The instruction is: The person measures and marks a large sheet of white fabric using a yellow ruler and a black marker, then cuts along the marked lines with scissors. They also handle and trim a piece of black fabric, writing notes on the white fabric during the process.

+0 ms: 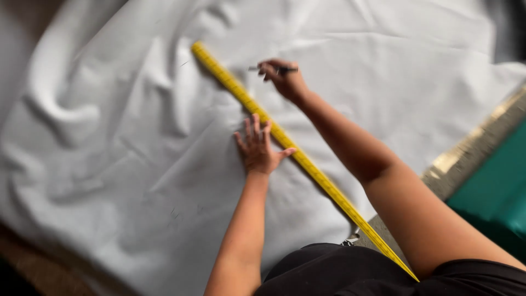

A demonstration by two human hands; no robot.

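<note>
A long yellow ruler (307, 164) lies diagonally across a large white cloth (137, 164), running from the upper middle down to the lower right. My left hand (257, 147) is flat on the cloth with fingers spread, its thumb and fingertips touching the ruler's edge. My right hand (284, 79) is beyond the ruler near its far end, closed on a dark pen (274, 69) held close over the cloth.
The white cloth is wrinkled and bunched at the left. A bare table edge (471, 148) shows at the right, with a teal surface (496, 189) beside it. Brown floor (38, 268) appears at the lower left.
</note>
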